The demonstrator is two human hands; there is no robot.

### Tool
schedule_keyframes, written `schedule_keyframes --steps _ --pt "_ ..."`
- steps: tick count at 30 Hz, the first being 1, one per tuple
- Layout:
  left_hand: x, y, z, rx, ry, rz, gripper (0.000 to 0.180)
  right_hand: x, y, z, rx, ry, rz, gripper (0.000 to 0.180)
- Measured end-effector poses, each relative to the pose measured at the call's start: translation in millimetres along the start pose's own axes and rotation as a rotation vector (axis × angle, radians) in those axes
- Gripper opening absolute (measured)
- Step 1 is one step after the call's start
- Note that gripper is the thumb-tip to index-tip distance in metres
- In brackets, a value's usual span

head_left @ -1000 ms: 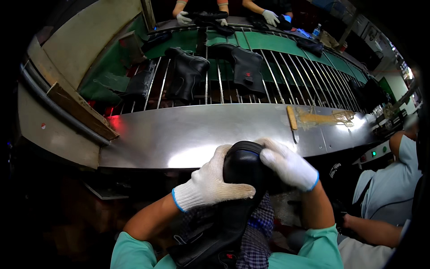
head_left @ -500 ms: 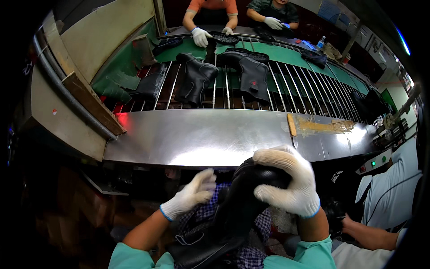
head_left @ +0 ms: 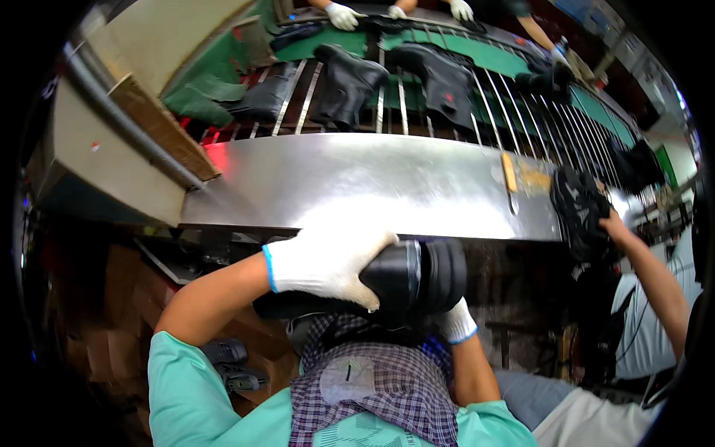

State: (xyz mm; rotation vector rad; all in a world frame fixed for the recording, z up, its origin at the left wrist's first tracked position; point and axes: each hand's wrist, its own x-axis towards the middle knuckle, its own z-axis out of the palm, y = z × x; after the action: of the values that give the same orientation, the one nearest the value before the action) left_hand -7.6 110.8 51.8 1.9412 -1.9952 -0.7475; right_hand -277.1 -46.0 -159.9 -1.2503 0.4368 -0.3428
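A black boot lies crosswise in front of my lap, just off the near edge of the metal bench. My left hand, in a white knit glove, wraps over it with thumb and fingers apart around its upper side. The boot's thick dark end points right. Below that end is my right hand, also gloved, closed against the boot; its fingers are hidden behind it. On the bench rests a tool with a wooden handle and a thin metal blade.
Beyond the metal bench, a roller conveyor carries several black boots. At right, a co-worker's bare hand holds a black shoe at the bench end. Gloved co-workers' hands work across the conveyor. A wooden board borders the left.
The boot has turned from slanting upward to lying crosswise. My left hand, empty before, now grips it; my right hand has moved underneath. The neighbouring co-worker's shoe has come to the bench end.
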Motion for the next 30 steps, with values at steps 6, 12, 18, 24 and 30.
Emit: schedule_keyframes --steps 6,12,18,24,30 --pt "44 29 15 0.066 -0.271 -0.184 0.092 20 -158 22 -0.506 -0.058 -0.208 0.071" --pt "44 26 25 0.053 -0.291 -0.255 0.096 -2 -153 -7 -0.718 -0.048 -0.116 0.022" --pt "-1 -24 42 -0.141 -0.205 -0.259 0.100 -60 1 -23 -0.131 0.233 0.223 0.031" --pt "-2 -32 36 -0.137 -0.240 -0.266 0.101 -30 -31 -28 -0.114 0.130 0.140 0.030" --pt "-5 -30 27 0.038 -0.234 -0.200 0.074 -56 -94 -9 -0.490 -0.078 -0.079 0.042"
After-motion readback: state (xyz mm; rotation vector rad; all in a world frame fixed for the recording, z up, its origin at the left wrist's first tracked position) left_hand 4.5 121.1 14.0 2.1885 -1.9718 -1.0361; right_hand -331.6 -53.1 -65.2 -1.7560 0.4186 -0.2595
